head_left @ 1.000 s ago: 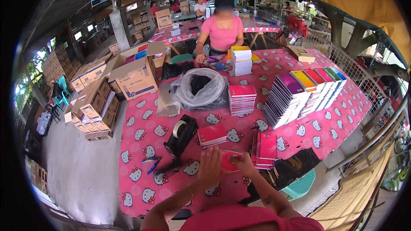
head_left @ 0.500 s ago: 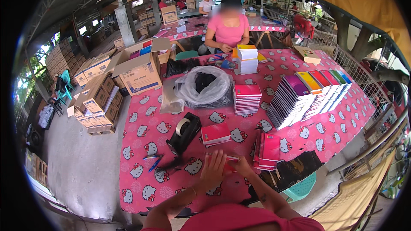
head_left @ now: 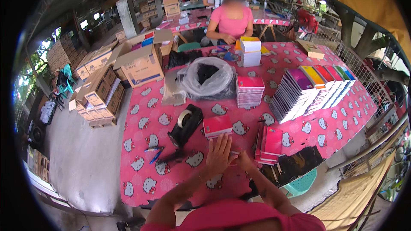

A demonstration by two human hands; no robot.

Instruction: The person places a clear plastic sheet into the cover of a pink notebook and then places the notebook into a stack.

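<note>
Covering more of the red notebook (head_left: 233, 154) than a second ago, the left hand (head_left: 219, 157) is laid flat, fingers straight, nothing gripped; the notebook's right end looks pinched by the right hand (head_left: 245, 161); it's held near on the table (head_left: 141, 179), just below the small red stack (head_left: 217, 125); apparently it's being pressed and steadied.

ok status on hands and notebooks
Left hand, fingers extended; right hand beside it, grip unclear. Red-covered notebook stack just beyond left fingertips. Black tape dispenser left of stack, apart from hands.
</note>
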